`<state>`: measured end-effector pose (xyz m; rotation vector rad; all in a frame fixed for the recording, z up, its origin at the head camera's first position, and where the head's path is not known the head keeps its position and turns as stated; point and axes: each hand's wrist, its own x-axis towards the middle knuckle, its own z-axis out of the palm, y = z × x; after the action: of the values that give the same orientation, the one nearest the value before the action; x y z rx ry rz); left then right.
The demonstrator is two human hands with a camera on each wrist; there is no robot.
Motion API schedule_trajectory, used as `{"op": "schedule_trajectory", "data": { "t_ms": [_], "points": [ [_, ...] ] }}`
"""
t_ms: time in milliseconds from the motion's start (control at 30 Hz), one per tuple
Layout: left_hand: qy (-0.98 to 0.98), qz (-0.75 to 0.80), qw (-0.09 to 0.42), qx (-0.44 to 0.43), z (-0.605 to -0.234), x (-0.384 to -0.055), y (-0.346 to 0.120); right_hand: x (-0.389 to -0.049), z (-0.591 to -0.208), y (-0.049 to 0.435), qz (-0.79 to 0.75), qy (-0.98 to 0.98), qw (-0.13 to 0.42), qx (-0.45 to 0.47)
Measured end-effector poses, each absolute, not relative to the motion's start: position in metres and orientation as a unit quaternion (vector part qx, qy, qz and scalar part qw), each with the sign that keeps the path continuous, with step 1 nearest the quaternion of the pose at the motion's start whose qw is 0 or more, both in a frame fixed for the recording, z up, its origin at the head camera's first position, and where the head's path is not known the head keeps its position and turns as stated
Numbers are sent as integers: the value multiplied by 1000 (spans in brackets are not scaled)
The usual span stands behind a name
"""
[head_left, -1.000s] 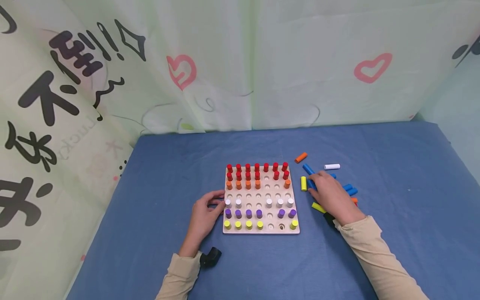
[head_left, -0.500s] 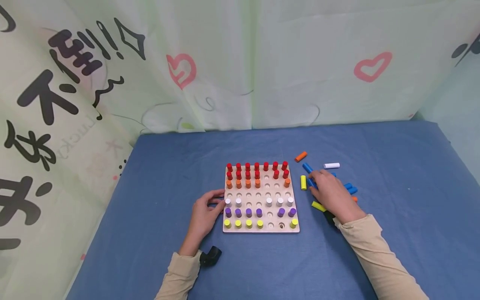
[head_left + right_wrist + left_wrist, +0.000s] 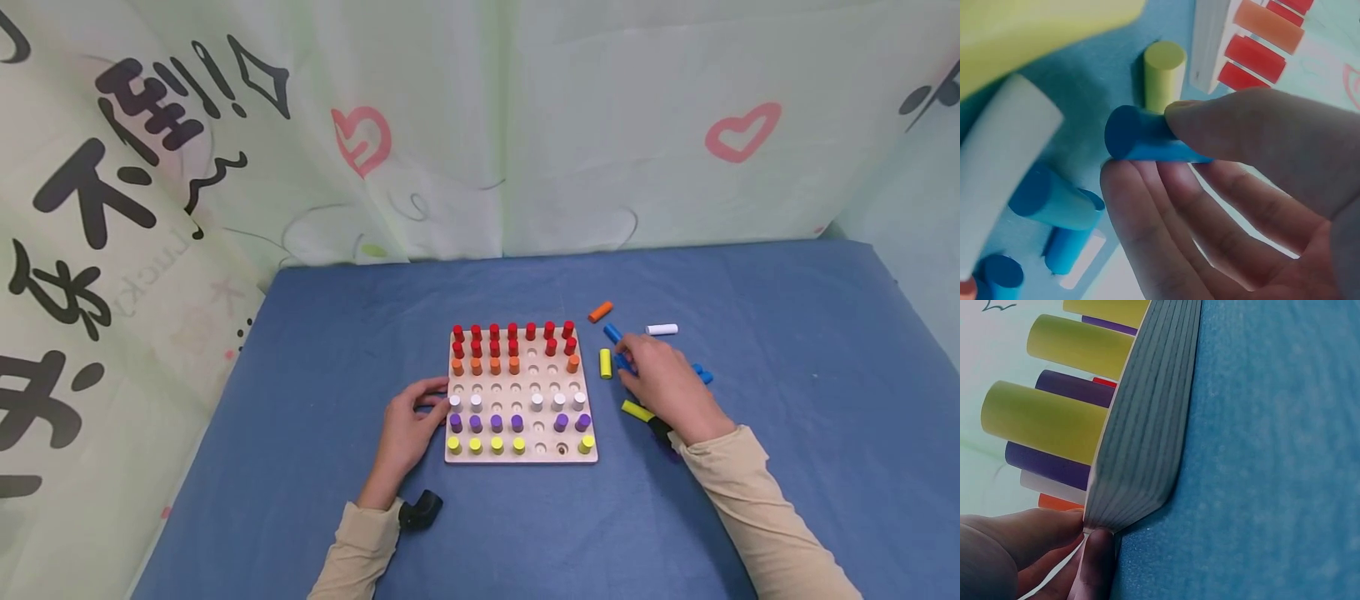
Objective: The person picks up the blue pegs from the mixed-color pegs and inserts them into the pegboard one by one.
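A square wooden pegboard [image 3: 526, 387] lies on the table with rows of red, orange, white, purple and yellow pegs standing in it; some holes are bare. My left hand [image 3: 408, 425] holds the board's left edge, its thumb [image 3: 1047, 528] on the upper edge and a finger against the side. To the right of the board, my right hand [image 3: 667, 379] is over a group of loose pegs. Between its thumb and fingers it pinches a blue peg [image 3: 1138, 134], seen clearly in the right wrist view. The hand hides part of the pile.
Near the right hand lie a yellow peg [image 3: 605, 363], another yellow peg [image 3: 636, 410], a white peg [image 3: 662, 330], an orange peg [image 3: 601, 312] and several blue pegs. A printed curtain [image 3: 450, 167] hangs behind the blue table cloth [image 3: 360, 325].
My right hand has shifted slightly over the loose pegs, and an orange peg beside its wrist has gone out of sight. The left hand stays at the board's edge.
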<state>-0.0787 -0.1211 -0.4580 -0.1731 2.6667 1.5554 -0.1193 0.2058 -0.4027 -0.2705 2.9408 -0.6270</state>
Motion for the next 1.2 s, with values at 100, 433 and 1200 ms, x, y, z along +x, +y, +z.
{"op": "schedule_trajectory", "data": {
  "t_ms": [100, 433, 1200],
  "points": [
    [861, 505, 25, -57, -458, -79, -121, -118, -399, 206, -223, 969, 52, -91],
    [863, 502, 25, -54, -460, -80, -121, -116, -388, 201, -236, 966, 30, -99],
    [863, 502, 23, -50, -459, -80, -121, -114, -377, 189, -266, 954, 6, -135]
  ]
}}
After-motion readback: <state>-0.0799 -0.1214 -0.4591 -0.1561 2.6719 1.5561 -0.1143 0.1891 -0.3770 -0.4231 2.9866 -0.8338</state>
